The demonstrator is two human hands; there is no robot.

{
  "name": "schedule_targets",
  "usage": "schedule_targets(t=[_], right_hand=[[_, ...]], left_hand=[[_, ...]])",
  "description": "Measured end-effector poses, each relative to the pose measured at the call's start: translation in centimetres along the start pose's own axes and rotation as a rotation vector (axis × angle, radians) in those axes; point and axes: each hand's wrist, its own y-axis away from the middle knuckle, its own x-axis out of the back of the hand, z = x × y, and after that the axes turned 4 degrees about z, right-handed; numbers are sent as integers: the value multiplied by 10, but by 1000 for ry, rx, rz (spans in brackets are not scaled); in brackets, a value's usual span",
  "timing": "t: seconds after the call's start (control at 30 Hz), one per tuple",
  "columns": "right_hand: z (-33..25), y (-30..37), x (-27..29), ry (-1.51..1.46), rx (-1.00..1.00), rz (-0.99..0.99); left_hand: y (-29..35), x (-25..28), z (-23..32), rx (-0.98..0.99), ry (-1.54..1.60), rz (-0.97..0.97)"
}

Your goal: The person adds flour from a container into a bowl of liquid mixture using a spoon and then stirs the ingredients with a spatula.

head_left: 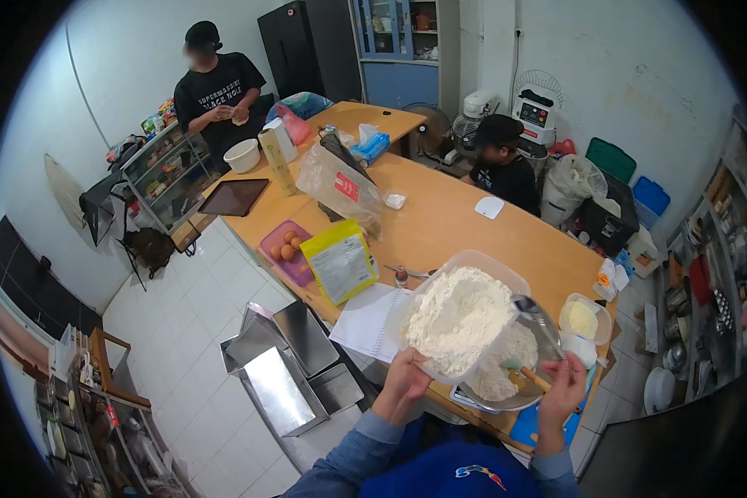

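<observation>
Blk tee (pixel 234 73) on standing co-worker (pixel 210 106): pale caps across chest, in lines, the clearest lettering in view. Yellow & white pouch (pixel 339 264): rows of small print, too tiny to make out. Clear plastic bag (pixel 319 178): red label (pixel 346 187) w/ white marks, illeg. Small dark bottle (pixel 402 277): label too small to read. Open spiral notebook (pixel 369 319): pages washed out, can't tell if there's writing. Wearer's blue garment (pixel 432 475): multicol. squiggle emblem (pixel 480 476), can't tell if it incl. letters. White machine (pixel 533 116) nr back wall: dark panel w/ tiny marks, unreadable
</observation>
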Motion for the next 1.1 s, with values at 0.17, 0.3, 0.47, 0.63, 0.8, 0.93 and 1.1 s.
schedule_targets(t=[0.17, 0.3, 0.47, 0.63, 0.8, 0.93, 1.1], right_hand=[[-4, -18, 34, -290, -245, 307], [2, -9, 77, -269, -281, 474], [1, 6, 117, -210, -283, 665], [0, 13, 160, -69, -225, 717], [-42, 10, 149, 66, -115, 761], [-43, 13, 157, 92, -208, 777], [-41, 15, 159, 134, -238, 791]], left_hand=[[-40, -21, 22, -72, -31, -86], [-94, -44, 30, -62, 6, -101], [-175, -45, 31, -113, 8, 107], [-267, -11, 25, -66, 67, 247], [-317, 3, 12, -61, 175, 320], [-353, 42, 23, -64, 247, 389], [-356, 45, 12, -159, 283, 393]])
